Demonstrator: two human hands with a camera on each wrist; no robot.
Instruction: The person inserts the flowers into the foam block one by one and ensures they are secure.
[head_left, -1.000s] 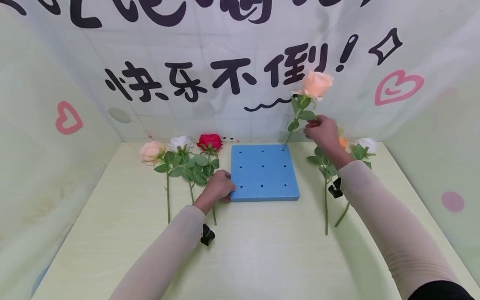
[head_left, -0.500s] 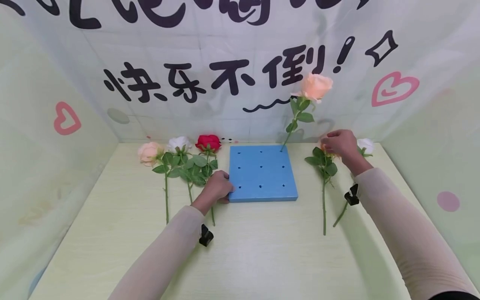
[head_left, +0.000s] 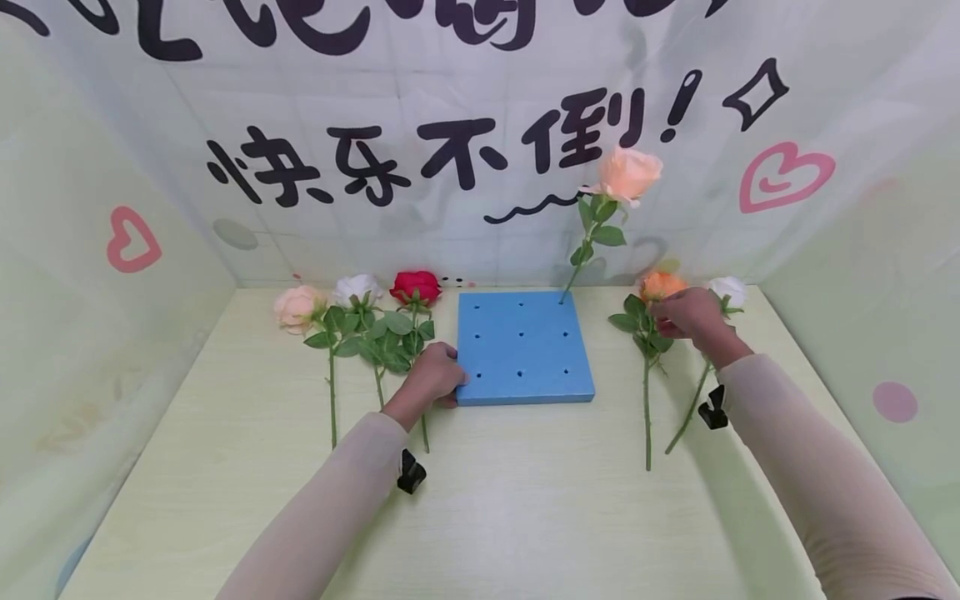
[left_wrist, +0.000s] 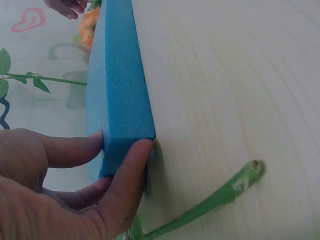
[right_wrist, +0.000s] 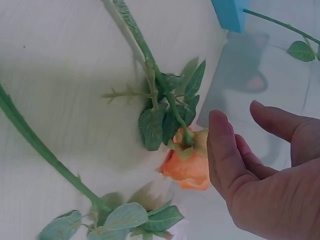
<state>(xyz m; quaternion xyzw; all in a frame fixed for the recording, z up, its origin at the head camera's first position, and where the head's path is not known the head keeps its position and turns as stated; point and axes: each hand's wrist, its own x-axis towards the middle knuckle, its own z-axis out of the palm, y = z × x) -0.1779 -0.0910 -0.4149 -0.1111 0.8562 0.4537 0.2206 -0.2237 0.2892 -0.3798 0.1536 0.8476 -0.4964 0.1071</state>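
A blue foam board (head_left: 525,354) with rows of small holes lies on the table. At its near left corner my left hand (head_left: 431,373) pinches the edge, thumb on top and fingers against the side, as the left wrist view shows at the foam's end (left_wrist: 127,100). A peach rose (head_left: 628,173) stands by its stem in the back right hole, leaning right. Over the orange rose (head_left: 663,285) hovers my right hand (head_left: 693,319); in the right wrist view the thumb is apart from the fingers (right_wrist: 220,145), with nothing between them, beside the orange bloom (right_wrist: 186,169).
Left of the board lie a peach rose (head_left: 298,308), a white rose (head_left: 357,290) and a red rose (head_left: 416,287), leaves overlapping. A second white rose (head_left: 727,292) lies at the far right, beyond the orange one. A printed cloth backdrop (head_left: 450,242) rises behind the table.
My right hand has let go of the standing peach rose, moved right and down to the orange rose. My left hand stays on the foam board.
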